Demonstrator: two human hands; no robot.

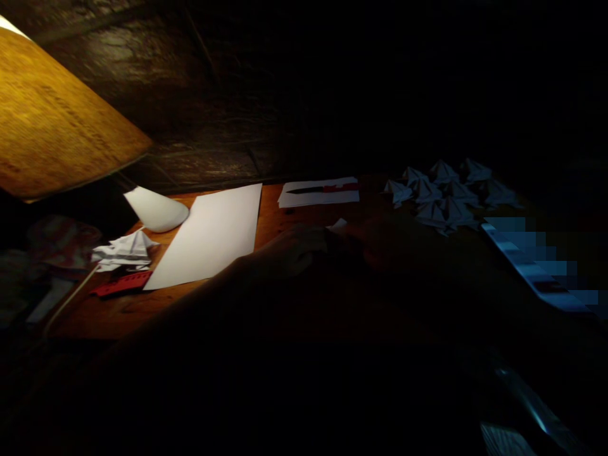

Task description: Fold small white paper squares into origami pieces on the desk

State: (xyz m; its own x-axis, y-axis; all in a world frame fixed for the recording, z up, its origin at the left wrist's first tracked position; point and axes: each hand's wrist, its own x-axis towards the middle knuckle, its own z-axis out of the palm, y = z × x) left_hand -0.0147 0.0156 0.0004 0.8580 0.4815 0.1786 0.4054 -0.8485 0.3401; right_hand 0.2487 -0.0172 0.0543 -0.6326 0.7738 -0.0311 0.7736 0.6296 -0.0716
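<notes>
In the deep shadow at the middle of the table, my left hand [304,248] is closed on a small piece of white paper [338,225]. My right hand [377,242] meets it from the other side, its fingers bent at the same paper. Only the paper's pale tip shows; its shape is hidden by the hands and the dark. Just beyond them, a knife [339,187] with a red handle and dark blade lies on a stack of small white sheets [289,198]. A large white sheet [218,231] is to the left of my left hand.
Several folded white paper pieces [444,196] stand at the back right, near a bluish lit object [532,269]. At the left are a lamp's yellowish shade [61,120], its white base [156,211], another folded paper piece [128,249] and a red object with holes [122,285].
</notes>
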